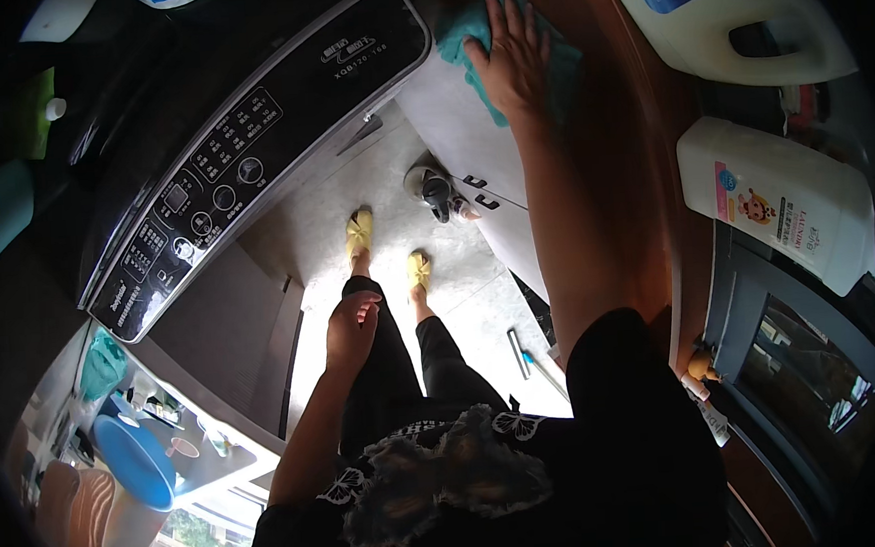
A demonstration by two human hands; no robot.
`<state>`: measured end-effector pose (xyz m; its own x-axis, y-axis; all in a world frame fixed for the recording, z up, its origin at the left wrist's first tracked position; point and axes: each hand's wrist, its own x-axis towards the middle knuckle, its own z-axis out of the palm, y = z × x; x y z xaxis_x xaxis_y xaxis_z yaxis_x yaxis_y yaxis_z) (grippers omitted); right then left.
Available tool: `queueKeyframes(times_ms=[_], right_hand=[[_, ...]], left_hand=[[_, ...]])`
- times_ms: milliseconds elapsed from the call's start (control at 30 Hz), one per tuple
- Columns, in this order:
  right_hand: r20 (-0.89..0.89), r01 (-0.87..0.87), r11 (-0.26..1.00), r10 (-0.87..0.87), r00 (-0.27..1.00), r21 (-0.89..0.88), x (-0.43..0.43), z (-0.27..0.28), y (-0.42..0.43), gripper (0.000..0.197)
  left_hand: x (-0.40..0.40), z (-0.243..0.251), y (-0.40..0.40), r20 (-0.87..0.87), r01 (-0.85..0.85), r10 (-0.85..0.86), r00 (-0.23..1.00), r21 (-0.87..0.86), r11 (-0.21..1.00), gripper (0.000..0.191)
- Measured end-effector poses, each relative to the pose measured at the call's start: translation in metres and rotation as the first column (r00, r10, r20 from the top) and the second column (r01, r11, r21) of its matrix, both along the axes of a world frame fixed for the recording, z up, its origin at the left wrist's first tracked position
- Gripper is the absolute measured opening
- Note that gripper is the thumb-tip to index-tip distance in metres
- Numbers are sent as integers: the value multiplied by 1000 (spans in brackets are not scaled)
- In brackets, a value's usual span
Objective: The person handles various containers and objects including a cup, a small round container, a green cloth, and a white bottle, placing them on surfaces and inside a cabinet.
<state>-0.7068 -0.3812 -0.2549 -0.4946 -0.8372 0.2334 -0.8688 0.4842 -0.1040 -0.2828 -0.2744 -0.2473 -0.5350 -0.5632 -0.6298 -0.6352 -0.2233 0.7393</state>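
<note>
My right hand (515, 69) lies flat, fingers spread, on a teal cloth (460, 28). It presses the cloth against the brown wooden top (609, 135) of a cabinet, near its edge. The cloth is bunched and sticks out around the fingers. My left hand (352, 330) hangs in front of my thigh with its fingers loosely curled, and nothing shows in it. To the left stands a washing machine with a black control panel (205, 167); its near corner comes close to the cloth.
White laundry detergent jugs (779, 200) and a dark microwave-like appliance (781, 358) stand on the right. A kettle (432, 187) sits on the floor by the pale cabinet doors (467, 144). A squeegee (519, 355) lies nearby. At lower left is a blue basin (133, 461).
</note>
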Motion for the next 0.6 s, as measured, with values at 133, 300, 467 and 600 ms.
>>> queueKeyframes(times_ms=[133, 300, 467, 600], right_hand=[[-5, 47, 999, -47, 999, 9, -6, 3, -46, 86], [-50, 140, 990, -141, 989, -12, -33, -5, -44, 75], [-204, 327, 945, -324, 924, -18, -137, -31, -38, 68], [-174, 314, 948, -319, 932, -53, -129, -25, -44, 65]], left_hand=[[12, -2, -8, 35, -31, 32, 999, -17, 999, 15], [24, -7, -16, 36, -55, 58, 998, -91, 994, 14], [29, -17, -10, 9, -96, 97, 995, -48, 994, 14], [33, -24, -1, 40, -56, 57, 998, -20, 998, 15]])
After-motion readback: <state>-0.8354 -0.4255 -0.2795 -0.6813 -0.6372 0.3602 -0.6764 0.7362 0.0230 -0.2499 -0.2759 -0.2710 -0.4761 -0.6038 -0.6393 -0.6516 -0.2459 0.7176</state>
